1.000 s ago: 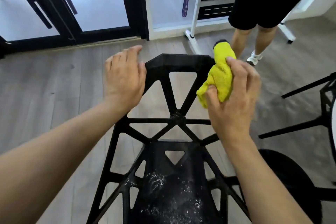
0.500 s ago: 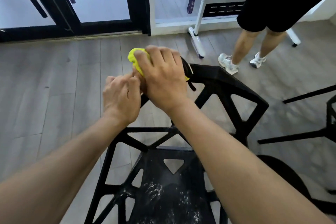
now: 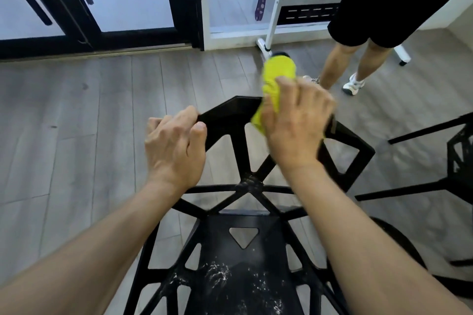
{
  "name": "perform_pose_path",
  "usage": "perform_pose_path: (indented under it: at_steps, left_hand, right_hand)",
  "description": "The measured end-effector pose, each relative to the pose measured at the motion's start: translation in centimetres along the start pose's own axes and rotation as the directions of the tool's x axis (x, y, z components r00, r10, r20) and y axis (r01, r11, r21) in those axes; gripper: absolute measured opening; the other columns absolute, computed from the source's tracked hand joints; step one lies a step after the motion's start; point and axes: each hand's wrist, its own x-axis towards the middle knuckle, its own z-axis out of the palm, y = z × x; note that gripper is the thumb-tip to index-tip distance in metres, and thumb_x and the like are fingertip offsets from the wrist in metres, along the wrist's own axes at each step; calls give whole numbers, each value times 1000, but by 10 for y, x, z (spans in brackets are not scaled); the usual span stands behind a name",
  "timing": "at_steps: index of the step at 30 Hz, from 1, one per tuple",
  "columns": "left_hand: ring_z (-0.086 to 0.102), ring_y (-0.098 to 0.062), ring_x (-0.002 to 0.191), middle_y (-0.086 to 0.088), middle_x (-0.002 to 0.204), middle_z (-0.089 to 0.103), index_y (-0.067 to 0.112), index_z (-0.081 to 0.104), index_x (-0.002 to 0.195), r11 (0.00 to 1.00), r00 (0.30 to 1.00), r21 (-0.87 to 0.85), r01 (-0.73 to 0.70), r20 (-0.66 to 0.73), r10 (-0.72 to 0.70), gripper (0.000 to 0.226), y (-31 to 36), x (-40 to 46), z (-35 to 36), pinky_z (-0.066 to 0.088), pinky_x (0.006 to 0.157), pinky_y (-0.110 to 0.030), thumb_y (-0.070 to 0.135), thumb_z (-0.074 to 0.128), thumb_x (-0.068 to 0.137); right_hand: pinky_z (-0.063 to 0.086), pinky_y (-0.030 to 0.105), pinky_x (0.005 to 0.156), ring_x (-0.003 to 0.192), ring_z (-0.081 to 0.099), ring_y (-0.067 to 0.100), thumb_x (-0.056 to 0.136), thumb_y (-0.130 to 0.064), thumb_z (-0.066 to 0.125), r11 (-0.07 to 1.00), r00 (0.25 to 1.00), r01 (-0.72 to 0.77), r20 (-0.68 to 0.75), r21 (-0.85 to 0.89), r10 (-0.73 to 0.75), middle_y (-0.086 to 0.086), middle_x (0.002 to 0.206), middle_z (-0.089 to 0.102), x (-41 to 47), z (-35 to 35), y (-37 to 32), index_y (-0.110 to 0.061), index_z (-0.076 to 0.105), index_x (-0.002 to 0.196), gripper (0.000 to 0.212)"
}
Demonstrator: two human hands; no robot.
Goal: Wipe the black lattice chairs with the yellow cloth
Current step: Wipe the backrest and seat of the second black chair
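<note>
A black lattice chair [image 3: 238, 250] stands right below me, its backrest facing away and its seat speckled with white marks. My left hand [image 3: 175, 147] grips the left end of the backrest's top rail. My right hand [image 3: 297, 124], blurred, presses a bunched yellow cloth [image 3: 275, 82] onto the top rail to the right of the middle. Part of the cloth sticks up past my fingers; the rest is hidden under my palm.
Another person's legs [image 3: 343, 66] in black shorts and white shoes stand just beyond the chair at the right. A white wheeled rack [image 3: 276, 2] is behind them. A second black chair [image 3: 455, 161] sits at the right edge. Black-framed glass doors [image 3: 179, 0] line the far wall.
My right hand has swept the cloth along the top rail from the left end, beside my left hand, to right of the middle. The left hand stays on the left end.
</note>
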Motion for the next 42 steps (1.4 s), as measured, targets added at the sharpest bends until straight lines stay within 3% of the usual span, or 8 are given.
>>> perform_pose_path:
  at_steps: [5, 9, 15, 21, 27, 31, 37, 42]
  left_hand:
    - [39, -16, 69, -1, 64, 52, 15, 47, 73, 1000, 997, 7, -30, -70, 30, 36, -6, 3, 5, 29, 75, -39, 33, 20, 86]
    - [42, -24, 62, -2, 60, 49, 16, 44, 70, 999, 992, 28, -38, -122, 42, 30, -7, 3, 11, 28, 73, -34, 30, 23, 87]
    - [40, -22, 55, 0, 56, 41, 18, 39, 67, 997, 986, 60, -41, -156, 50, 26, -4, 0, 15, 22, 72, -30, 27, 25, 86]
    - [34, -19, 53, 3, 56, 34, 20, 32, 68, 996, 988, 73, -55, -141, 65, 24, -3, -1, 14, 21, 71, -31, 28, 24, 88]
    - [40, -24, 62, -1, 64, 48, 15, 45, 72, 999, 986, 11, -52, -157, 53, 31, -7, 0, 10, 28, 75, -36, 29, 22, 88]
    - [32, -19, 63, 0, 62, 44, 17, 42, 72, 995, 986, 54, -78, -145, 86, 27, -8, -1, 10, 25, 69, -35, 28, 22, 88]
    - [33, -20, 58, -2, 58, 42, 17, 37, 68, 995, 988, 87, -54, -141, 66, 28, -4, -1, 13, 20, 69, -31, 28, 22, 89]
    - [33, -23, 57, 1, 55, 35, 16, 33, 67, 996, 987, 77, -50, -146, 61, 25, -2, -4, 12, 23, 71, -33, 26, 23, 87]
  right_hand:
    - [38, 50, 98, 109, 55, 34, 93, -29, 61, 957, 971, 237, -56, 166, -231, 13, 115, 64, -8, 22, -87, -18, 46, 125, 38]
    - [41, 48, 97, 115, 53, 31, 96, -34, 59, 930, 932, 360, -69, 72, -356, 9, 126, 50, -8, 14, -25, -21, 45, 131, 40]
    - [44, 47, 79, 98, 58, 39, 103, -44, 50, 994, 995, 98, 40, -51, -96, 18, 118, 60, -36, -20, 95, -18, 42, 135, 43]
    - [41, 47, 83, 100, 56, 36, 103, -44, 45, 990, 991, -130, 6, -49, 130, 13, 115, 60, -16, -17, 36, -14, 59, 126, 41]
    - [41, 49, 82, 90, 59, 35, 95, -31, 56, 958, 970, 234, 18, 167, -241, 11, 99, 65, 8, 7, -98, -15, 70, 110, 26]
    - [43, 47, 78, 90, 61, 35, 97, -34, 56, 933, 935, 350, 19, 88, -353, 12, 103, 66, 10, 4, -54, -16, 67, 116, 28]
    - [48, 48, 75, 91, 58, 40, 105, -39, 43, 996, 993, -88, 82, -10, 88, 19, 106, 60, -27, -37, 105, -6, 62, 123, 42]
    - [42, 46, 80, 95, 57, 39, 105, -42, 41, 977, 980, -189, 38, -95, 193, 18, 110, 62, -20, -25, 66, -9, 62, 124, 43]
